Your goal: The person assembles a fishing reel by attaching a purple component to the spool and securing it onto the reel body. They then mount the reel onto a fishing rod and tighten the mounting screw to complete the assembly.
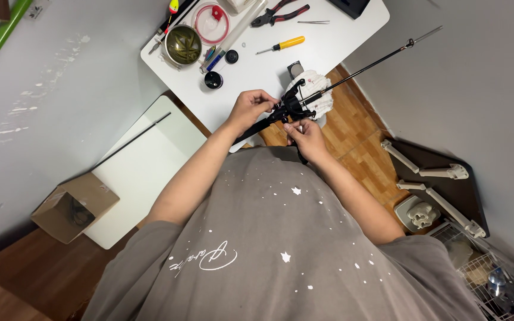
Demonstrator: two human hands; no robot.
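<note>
Rod: slim black fishing rod [352,74], black reel fitted, tip pointing far right, butt near left.
Grip: left hand [250,109] closed on rod; right hand [306,135] pinching reel [292,107].

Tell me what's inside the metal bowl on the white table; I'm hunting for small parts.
The metal bowl holds something dark and greenish with crossed strands. What it is, and anything beneath it, cannot be seen. A red-rimmed round lid lies beside it.
</note>
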